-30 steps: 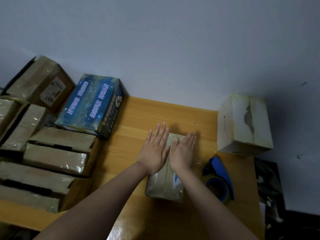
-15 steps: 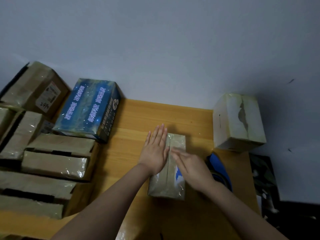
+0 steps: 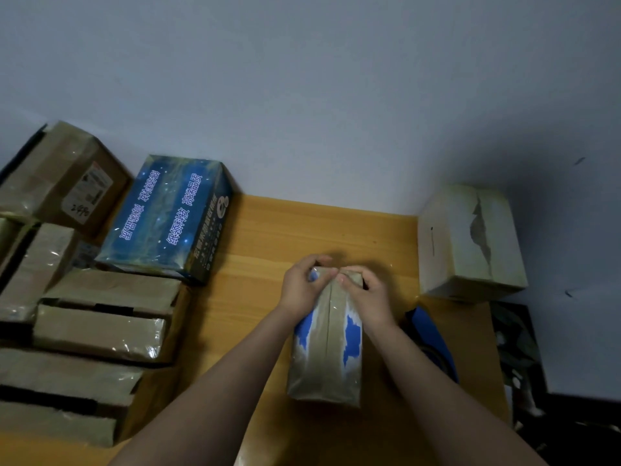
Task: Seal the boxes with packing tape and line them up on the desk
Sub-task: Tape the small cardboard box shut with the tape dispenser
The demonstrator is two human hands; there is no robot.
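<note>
The small box (image 3: 327, 361), in the middle of the desk (image 3: 302, 227), is gripped at its far end by the left hand (image 3: 300, 290) and right hand (image 3: 368, 297) (fingers curled over the edge), where the tape (image 3: 331, 317) is best rubbed down flat.

Glossy taped cardboard box (image 3: 327, 351), matt wooden desk (image 3: 255, 274)

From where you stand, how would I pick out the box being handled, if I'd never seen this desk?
Look at the wooden desk against the wall. Near its middle lies a narrow box, gripped at its far end by the left hand and the right hand. Unlike its neighbours, it is brown with ragged blue patches on top.
</note>
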